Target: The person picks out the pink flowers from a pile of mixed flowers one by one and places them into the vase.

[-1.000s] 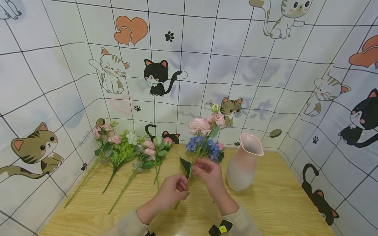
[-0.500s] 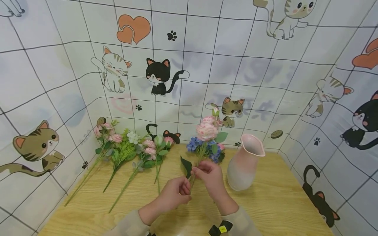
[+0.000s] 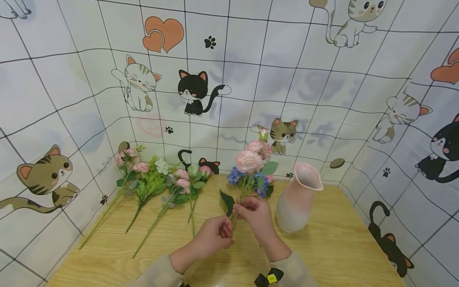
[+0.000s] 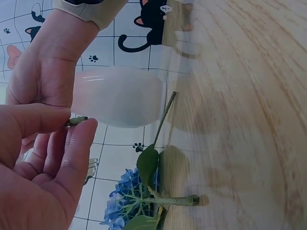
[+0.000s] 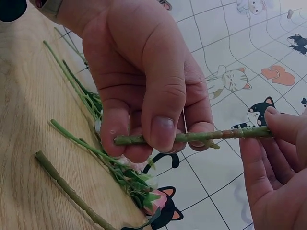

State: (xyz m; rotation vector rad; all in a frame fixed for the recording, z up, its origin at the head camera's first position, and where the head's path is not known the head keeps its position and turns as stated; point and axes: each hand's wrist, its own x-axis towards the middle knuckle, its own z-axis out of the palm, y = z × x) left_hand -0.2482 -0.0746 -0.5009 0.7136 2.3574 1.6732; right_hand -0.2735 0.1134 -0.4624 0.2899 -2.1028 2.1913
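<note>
From above and on the near side of the held stem [image 3: 234, 224], the head camera looks forward and down, the farthest of the three, over the vase [image 3: 295, 203] right of that stem and the lying flowers [image 3: 148, 187] left of it. The left wrist camera, close in on the stem's left, faces right and shares the vase with the head view; the right wrist camera, close on the stem's right, faces left and shares those flowers.
</note>
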